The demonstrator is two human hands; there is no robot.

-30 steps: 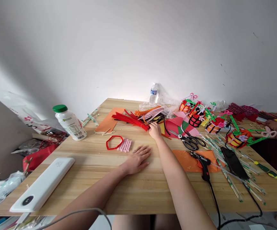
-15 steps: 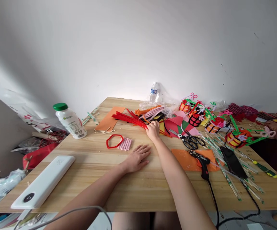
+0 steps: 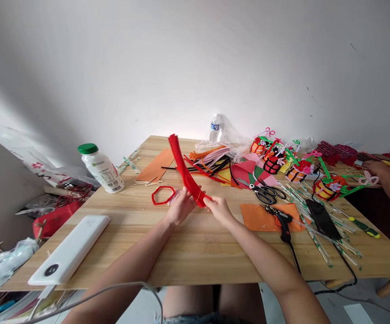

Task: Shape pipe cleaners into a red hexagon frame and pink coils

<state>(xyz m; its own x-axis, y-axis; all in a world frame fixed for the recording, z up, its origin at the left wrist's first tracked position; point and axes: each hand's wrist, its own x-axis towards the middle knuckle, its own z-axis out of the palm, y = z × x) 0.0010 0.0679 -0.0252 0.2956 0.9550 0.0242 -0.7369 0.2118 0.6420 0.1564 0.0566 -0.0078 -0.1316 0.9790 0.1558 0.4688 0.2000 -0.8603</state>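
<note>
A bundle of red pipe cleaners [image 3: 185,173], bound with a thin tie near its lower end, is held up over the table between both hands. My left hand [image 3: 182,206] is closed around the bundle from the left. At the bound lower end, the fingers of my right hand [image 3: 219,209] pinch the red stems. Just left of my left hand, a red pipe-cleaner hexagon [image 3: 152,196] lies flat on the wood. A pink-and-white twisted piece [image 3: 172,198] beside it is mostly covered by my left hand.
Scissors [image 3: 265,193], a glue gun [image 3: 282,218] on orange felt, a phone [image 3: 322,220] and paper-wrapped sticks lie right. Small decorated baskets [image 3: 296,173] stand behind. A white bottle [image 3: 101,168] and a power bank [image 3: 70,249] are left. Another person's hand [image 3: 377,171] is at far right.
My right hand has lifted the red bundle off the pile and drawn it nearer, tilting it upright. My left hand has risen from lying flat on the table to grip it.
</note>
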